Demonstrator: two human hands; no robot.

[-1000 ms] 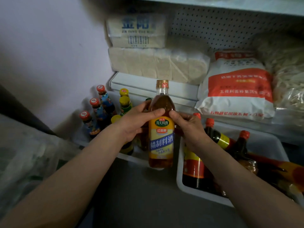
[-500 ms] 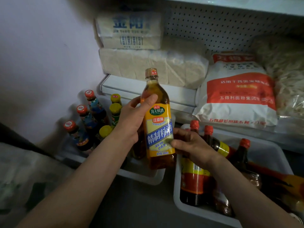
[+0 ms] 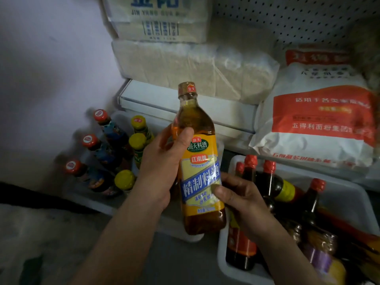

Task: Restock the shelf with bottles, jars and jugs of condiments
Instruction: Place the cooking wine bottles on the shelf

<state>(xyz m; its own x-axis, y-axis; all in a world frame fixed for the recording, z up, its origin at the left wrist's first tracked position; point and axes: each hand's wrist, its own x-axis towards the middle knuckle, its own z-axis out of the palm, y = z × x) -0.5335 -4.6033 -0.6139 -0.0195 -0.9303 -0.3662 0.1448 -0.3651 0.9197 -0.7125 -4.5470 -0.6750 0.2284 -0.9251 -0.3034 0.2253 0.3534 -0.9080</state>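
Bottle: amber glass cooking-wine bottle with yellow-and-blue label [image 3: 200, 171], upright, slightly tilted, between both hands.
Left hand [image 3: 162, 167]: wraps its upper left side, thumb on the shoulder.
Right hand [image 3: 242, 200]: grasps its lower right side, thumb across the label.

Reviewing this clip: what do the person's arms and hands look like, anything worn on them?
Both forearms are bare as far as the frame shows, with no sleeves in view. The left hand and right hand wear no gloves, and no rings, watch or bands are visible.
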